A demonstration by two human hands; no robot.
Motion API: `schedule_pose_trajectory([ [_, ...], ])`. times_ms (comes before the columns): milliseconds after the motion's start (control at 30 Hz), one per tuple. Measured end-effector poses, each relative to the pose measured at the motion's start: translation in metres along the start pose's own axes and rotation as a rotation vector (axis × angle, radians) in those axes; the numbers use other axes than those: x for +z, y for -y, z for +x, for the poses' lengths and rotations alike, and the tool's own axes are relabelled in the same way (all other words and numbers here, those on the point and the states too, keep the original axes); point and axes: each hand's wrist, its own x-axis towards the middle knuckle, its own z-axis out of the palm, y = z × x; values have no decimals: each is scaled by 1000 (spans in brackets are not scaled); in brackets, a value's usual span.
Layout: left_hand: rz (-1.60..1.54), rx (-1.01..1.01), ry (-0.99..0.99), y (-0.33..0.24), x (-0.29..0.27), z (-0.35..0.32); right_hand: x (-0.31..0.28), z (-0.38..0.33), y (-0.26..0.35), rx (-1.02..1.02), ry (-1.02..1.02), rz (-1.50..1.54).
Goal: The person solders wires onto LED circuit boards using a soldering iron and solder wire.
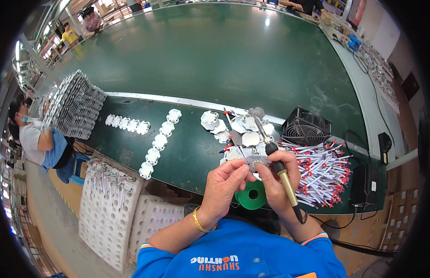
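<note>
A small grey circuit board (257,162) is between my hands above the bench's near edge. My right hand (280,178) is closed around a soldering iron (287,186), with its gold handle slanting down and its metal tip pointing up and away. The thumb of that hand also presses on the board. My left hand (228,183) pinches at the board's left edge, and its fingertips hide what is between them. Just beyond lies a loose pile of white and silver boards (250,139). Below the hands sits a green spool (251,195).
White wires with red ends (317,173) are heaped at right, near a black fan (306,127) and a black box (364,183). Boards stand in rows (153,156) at left, beside a tall stack (78,106). A co-worker (36,134) sits at far left. White foam trays (108,208) stand below.
</note>
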Motion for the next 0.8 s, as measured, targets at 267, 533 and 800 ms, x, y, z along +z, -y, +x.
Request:
schedule_pose_trajectory([
  [267,-66,-15,-35,5,7,-5,3,-8,-1,-39,-39,63],
  [533,26,62,-77,6,10,-9,10,-14,-2,-69,-92,103],
  [800,9,23,-111,3,11,-13,12,-18,1,-65,-100,148],
])
